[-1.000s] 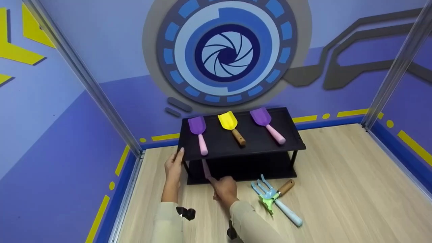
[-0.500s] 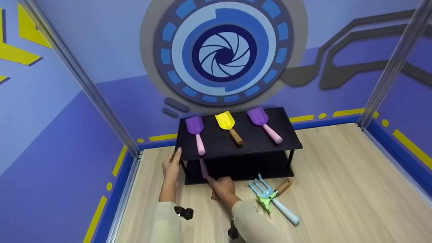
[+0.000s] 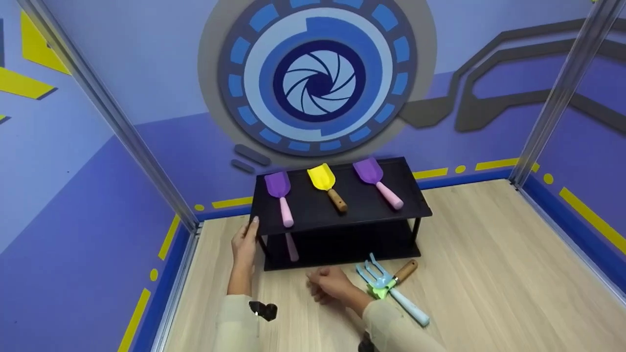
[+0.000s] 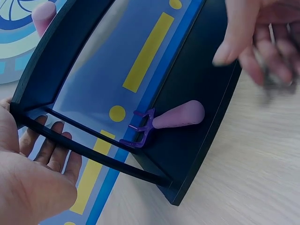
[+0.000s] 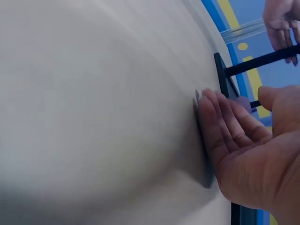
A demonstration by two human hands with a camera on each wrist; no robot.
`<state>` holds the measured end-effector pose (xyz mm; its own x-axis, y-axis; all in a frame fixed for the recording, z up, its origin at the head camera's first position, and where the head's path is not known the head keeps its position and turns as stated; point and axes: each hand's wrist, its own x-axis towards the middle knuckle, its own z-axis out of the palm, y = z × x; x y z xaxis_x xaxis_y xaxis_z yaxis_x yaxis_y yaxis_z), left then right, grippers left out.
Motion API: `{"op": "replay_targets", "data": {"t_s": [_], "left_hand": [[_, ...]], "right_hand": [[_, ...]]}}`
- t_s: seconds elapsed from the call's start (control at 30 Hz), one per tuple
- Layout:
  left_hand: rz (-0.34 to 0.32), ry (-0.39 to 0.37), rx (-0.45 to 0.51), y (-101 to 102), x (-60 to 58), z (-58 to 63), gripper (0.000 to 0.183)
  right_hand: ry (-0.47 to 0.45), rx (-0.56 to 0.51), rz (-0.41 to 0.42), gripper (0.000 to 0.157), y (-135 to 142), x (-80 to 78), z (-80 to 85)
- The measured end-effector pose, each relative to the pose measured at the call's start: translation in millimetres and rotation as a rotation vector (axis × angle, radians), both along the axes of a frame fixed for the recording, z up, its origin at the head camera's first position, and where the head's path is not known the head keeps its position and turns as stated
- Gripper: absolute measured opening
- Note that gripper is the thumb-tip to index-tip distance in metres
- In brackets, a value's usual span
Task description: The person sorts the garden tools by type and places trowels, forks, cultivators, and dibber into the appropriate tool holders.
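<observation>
My left hand (image 3: 243, 247) grips the left end of the black two-tier shelf (image 3: 313, 217), thumb at the top board and fingers behind the end bars. On the lower board lies a small purple hand rake (image 4: 145, 129) with a pink handle; the head view shows mainly its handle (image 3: 292, 248). My right hand (image 3: 332, 284) is just in front of the shelf, fingers loosely bent, holding nothing. Along the top board lie a purple shovel (image 3: 278, 185) at left, a yellow shovel (image 3: 321, 177) in the middle and another purple shovel (image 3: 368, 171) at right.
On the wooden table (image 3: 489, 274), right of my right hand, a light blue hand fork (image 3: 411, 308) lies crossed with a green-headed tool with a wooden handle (image 3: 407, 271). Printed panels (image 3: 171, 161) enclose the back and sides, with metal posts at the corners.
My right hand has let go of the pink-handled rake on the lower board and drawn back to the right, toward the table's front. My left hand stays on the shelf. The head view shifts slightly.
</observation>
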<state>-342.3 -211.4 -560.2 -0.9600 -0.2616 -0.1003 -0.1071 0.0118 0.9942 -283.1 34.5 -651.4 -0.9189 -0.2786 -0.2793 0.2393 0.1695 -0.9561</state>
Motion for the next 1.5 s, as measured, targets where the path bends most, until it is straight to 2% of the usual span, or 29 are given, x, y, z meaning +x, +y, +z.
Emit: {"op": "replay_targets", "data": {"t_s": [0.2, 0.57, 0.9, 1.1, 1.3, 1.5], "left_hand": [[-0.005, 0.003, -0.001, -1, 1.3, -4.2, 0.076], [0.007, -0.009, -0.02, -1, 1.6, 0.6, 0.078], [0.014, -0.017, -0.029, 1, 1.8, 0.5, 0.073], [-0.013, -0.023, -0.013, 1, 1.6, 0.8, 0.081], [-0.022, -0.008, -0.014, 0, 1.0, -1.5, 0.082], [-0.013, -0.011, -0.017, 0, 2.4, -0.5, 0.083]], "right_hand": [[-0.002, -0.028, 0.048, 0.042, 40, 11.3, 3.0], [0.033, -0.11, 0.083, 0.048, 115, 42.7, 33.9], [-0.063, -0.183, 0.084, 0.047, 184, 52.2, 35.3], [-0.059, -0.112, 0.018, 0.042, 219, 51.5, 35.9], [0.021, 0.034, -0.089, 0.037, 249, 46.9, 28.4], [0.095, 0.194, -0.195, 0.038, 261, 38.2, 21.6]]}}
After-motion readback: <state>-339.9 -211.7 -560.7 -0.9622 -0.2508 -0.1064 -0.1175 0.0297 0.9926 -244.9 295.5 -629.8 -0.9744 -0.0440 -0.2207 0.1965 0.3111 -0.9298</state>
